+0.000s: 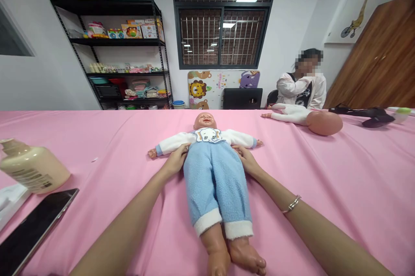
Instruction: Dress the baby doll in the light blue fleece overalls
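Both forearms reach forward across the pink sheet (324, 168), converging on the baby doll (212, 168) that lies on its back at the middle of the table, head away from the camera, bare feet toward it. Left hand (177, 159): arm extended nearly straight, palm turned inward, fingers together and curled onto the waistband of the blue trousers (215, 181) at the doll's side, just under its white sleeve; it looks like a pinch on the fabric, though the fingertips are partly hidden by the cloth. Right hand (245, 158): mirrored pose on the opposite side, fingers close together and bent against the waistband edge, thumb not clearly visible (cannot tell how firmly it grips). A silver bracelet (292, 204) sits on the right wrist. The doll's arms are spread out sideways, and an elephant bib (209, 134) lies on its chest. Surroundings: a cream pump bottle (32, 168) lies tilted at the left edge, well apart from the left arm; just beside it a dark tablet (32, 228) rests flat near the table corner. Far right, a second doll (304, 116) lies on the sheet, with a black hair dryer (366, 114) beyond it. Another person (303, 84) sits behind the table at the right, one hand raised. Black shelving (119, 51) with boxes stands against the back wall, left of a barred window (223, 21). Nothing lies between either hand and the doll.
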`<state>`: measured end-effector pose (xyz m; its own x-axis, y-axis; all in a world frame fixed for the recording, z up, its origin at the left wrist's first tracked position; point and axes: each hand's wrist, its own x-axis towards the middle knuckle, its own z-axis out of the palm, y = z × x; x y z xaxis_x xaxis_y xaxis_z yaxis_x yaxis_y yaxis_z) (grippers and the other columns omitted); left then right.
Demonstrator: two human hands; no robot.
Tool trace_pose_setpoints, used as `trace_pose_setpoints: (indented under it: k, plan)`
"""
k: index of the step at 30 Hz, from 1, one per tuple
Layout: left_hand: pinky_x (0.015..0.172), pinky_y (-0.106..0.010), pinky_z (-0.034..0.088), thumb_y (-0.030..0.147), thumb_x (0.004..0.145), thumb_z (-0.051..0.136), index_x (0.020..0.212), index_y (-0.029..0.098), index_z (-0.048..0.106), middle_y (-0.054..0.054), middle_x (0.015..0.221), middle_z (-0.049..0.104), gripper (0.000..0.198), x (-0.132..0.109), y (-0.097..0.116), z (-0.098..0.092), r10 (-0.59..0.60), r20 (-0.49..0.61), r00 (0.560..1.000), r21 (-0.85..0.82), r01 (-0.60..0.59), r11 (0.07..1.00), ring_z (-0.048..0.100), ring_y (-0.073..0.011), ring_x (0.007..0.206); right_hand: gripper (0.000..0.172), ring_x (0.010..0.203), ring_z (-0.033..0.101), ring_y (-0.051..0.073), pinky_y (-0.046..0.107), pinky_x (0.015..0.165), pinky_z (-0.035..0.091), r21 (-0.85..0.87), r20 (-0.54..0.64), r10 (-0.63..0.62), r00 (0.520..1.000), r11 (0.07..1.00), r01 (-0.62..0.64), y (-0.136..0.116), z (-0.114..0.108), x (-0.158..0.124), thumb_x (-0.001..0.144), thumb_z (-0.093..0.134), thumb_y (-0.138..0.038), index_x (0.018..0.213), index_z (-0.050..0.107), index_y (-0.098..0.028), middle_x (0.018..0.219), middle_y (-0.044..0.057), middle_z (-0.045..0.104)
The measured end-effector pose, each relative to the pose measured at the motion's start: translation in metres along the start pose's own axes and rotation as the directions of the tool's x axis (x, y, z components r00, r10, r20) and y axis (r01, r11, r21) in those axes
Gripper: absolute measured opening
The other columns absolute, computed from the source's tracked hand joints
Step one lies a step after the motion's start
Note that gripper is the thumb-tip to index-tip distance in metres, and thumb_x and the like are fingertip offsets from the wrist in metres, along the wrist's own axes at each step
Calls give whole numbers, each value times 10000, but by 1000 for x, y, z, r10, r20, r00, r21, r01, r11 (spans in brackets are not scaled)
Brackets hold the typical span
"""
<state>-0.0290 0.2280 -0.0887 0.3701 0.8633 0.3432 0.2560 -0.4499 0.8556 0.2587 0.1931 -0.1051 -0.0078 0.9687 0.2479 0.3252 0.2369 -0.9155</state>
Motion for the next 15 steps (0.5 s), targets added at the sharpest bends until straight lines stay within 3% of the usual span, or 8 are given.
trace_pose_setpoints:
  k: [2, 4, 7, 10, 12, 13, 14, 15]
  plan:
    - [872, -306, 432, 240, 831, 456, 1124, 174, 517, -67, 1060, 594, 306, 0, -5, -3, -12, -15, 1000, 86, 13, 996, 563, -183, 958, 347, 797, 521, 153, 257, 689, 409, 55, 175, 2, 985, 998, -12, -4, -2, 3, 782, 503, -447, 925, 535, -133, 912, 60, 576]
    - [774, -296, 449, 254, 828, 458, 1077, 164, 526, -55, 935, 601, 273, 1, -9, -5, -34, -47, 998, 145, 41, 989, 568, -173, 824, 334, 667, 463, 118, 229, 597, 359, 14, 180, -5, 984, 1000, 2, -2, -7, 9, 771, 511, -468, 761, 510, -134, 752, 21, 534]
    - [711, -281, 431, 271, 833, 452, 1058, 166, 509, -17, 784, 566, 255, 1, -8, -4, -40, -62, 997, 195, 52, 979, 537, -158, 734, 346, 585, 413, 108, 242, 574, 324, -117, -87, -14, 996, 993, 4, 5, -16, 20, 788, 460, -462, 665, 467, -138, 612, -3, 459]
    - [709, -284, 421, 310, 835, 457, 1042, 163, 498, -9, 753, 557, 258, 1, -2, 0, -53, -68, 996, 206, 66, 976, 537, -163, 734, 237, 666, 465, 132, 269, 646, 362, -263, -328, -125, 936, 964, 37, -8, -19, 19, 791, 466, -354, 743, 537, -133, 726, 33, 537]
    - [728, -290, 420, 340, 834, 460, 1013, 158, 506, -26, 815, 577, 259, 1, 2, 1, -62, -109, 992, 212, 84, 974, 547, -170, 771, 165, 735, 476, 132, 264, 686, 374, -344, -370, -310, 876, 921, 181, -38, -16, 6, 785, 499, -295, 785, 561, -142, 831, 42, 562]
    - [738, -293, 419, 354, 835, 459, 1005, 156, 510, -34, 851, 583, 265, 0, 3, 1, -65, -132, 989, 215, 93, 972, 550, -171, 788, 149, 727, 472, 124, 254, 684, 375, -351, -357, -388, 850, 899, 262, -58, -13, -4, 789, 516, -290, 775, 558, -147, 809, 32, 562]
    - [747, -296, 419, 366, 836, 457, 1002, 155, 512, -41, 883, 585, 274, 1, 4, 1, -67, -152, 986, 217, 99, 971, 551, -172, 802, 154, 698, 474, 112, 241, 667, 374, -321, -254, -434, 865, 881, 347, -80, -11, -17, 796, 532, -297, 758, 549, -149, 760, 19, 557]
    - [752, -298, 420, 377, 838, 454, 1004, 154, 512, -46, 906, 584, 284, 1, 4, 0, -68, -165, 984, 216, 103, 971, 551, -172, 809, 172, 683, 479, 101, 226, 653, 374, -264, -61, -444, 894, 871, 415, -101, -9, -32, 801, 547, -310, 737, 540, -151, 733, 8, 554]
